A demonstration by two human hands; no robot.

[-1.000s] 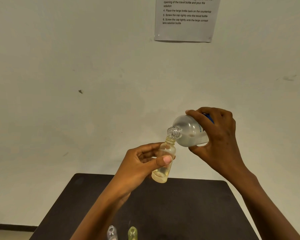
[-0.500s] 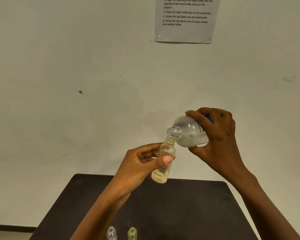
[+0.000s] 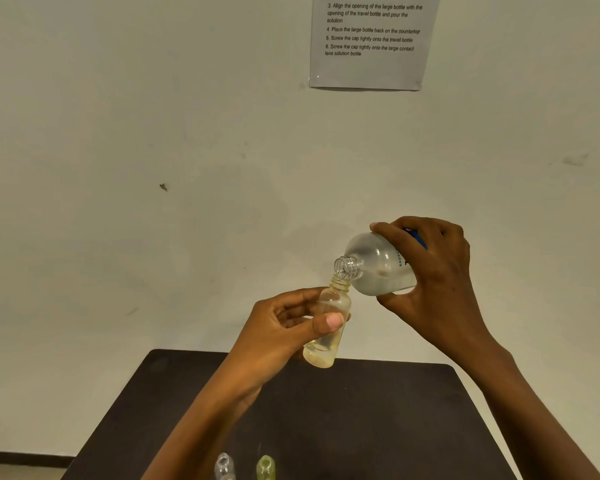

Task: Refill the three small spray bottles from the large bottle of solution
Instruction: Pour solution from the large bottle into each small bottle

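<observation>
My left hand [image 3: 284,327] holds a small yellowish clear bottle [image 3: 326,337] upright above the dark table, thumb across its front; a little liquid sits in its bottom. My right hand [image 3: 433,282] grips the large clear bottle [image 3: 374,268], tipped over to the left with its open threaded mouth touching the small bottle's neck. Liquid lies along the large bottle's lower side. Two more small open bottles stand at the bottom edge: a clear bottle [image 3: 223,466] and a green bottle [image 3: 265,467].
The dark table [image 3: 378,427] runs from mid-frame to the bottom, its far edge near a pale wall. A printed instruction sheet [image 3: 373,39] hangs on the wall above. No caps are in view.
Hands and bottles keep the same pose. The view has tilted slightly, so the sheet on the wall sits a little lower in the frame.
</observation>
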